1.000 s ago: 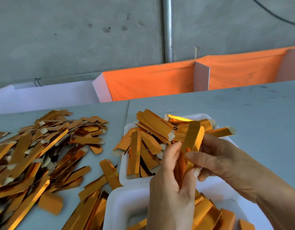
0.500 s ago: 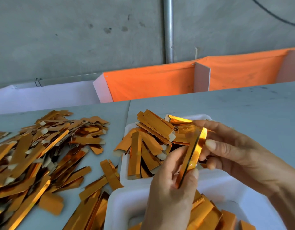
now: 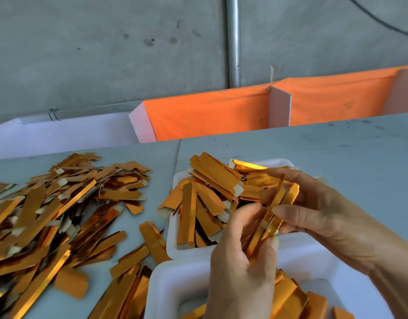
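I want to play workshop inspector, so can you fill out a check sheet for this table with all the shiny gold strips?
Surface: grey table, with a seam and a few dark marks.
Job's things: gold strip held above the far white tray, which is heaped with strips; the near white tray also holds strips.
Clutter: loose pile of strips spread over the table's left side.
Hands: left hand and right hand both pinch the gold strip.
Cables: black cable on the wall, top right.
Surroundings: concrete wall, metal pipe, orange cloth, white divider.
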`<action>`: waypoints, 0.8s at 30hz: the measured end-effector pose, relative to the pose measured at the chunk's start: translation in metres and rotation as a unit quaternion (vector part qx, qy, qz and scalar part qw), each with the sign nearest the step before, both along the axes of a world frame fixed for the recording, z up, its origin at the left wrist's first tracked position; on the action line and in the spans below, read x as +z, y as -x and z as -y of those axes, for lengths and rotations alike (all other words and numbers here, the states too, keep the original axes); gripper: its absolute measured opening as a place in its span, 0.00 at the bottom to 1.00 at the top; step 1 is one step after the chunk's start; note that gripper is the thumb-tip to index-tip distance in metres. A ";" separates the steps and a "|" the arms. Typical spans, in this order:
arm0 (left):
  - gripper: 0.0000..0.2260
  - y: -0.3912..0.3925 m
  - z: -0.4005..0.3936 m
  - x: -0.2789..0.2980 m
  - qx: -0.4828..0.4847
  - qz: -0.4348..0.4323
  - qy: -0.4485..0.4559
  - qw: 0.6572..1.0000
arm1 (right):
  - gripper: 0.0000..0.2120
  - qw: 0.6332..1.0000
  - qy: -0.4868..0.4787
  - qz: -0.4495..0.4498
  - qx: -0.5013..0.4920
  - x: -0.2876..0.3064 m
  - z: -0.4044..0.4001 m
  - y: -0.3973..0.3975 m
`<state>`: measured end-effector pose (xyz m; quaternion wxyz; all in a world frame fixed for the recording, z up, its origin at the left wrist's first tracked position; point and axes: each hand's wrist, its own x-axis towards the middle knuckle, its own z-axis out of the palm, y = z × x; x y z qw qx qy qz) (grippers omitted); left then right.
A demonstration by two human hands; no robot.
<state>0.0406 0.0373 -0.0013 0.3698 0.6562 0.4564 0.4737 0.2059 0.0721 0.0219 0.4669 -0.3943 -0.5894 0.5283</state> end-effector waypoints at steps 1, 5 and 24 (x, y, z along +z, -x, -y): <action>0.20 -0.001 0.000 -0.001 0.007 0.007 0.001 1.000 | 0.25 1.000 -0.003 0.000 -0.001 0.000 0.000 0.001; 0.18 -0.007 0.002 -0.003 0.063 -0.008 -0.025 0.998 | 0.24 1.000 -0.008 -0.012 -0.013 0.000 0.001 0.001; 0.12 -0.004 0.000 0.001 0.050 0.044 -0.001 0.998 | 0.27 0.998 0.013 0.052 0.037 0.000 0.002 0.002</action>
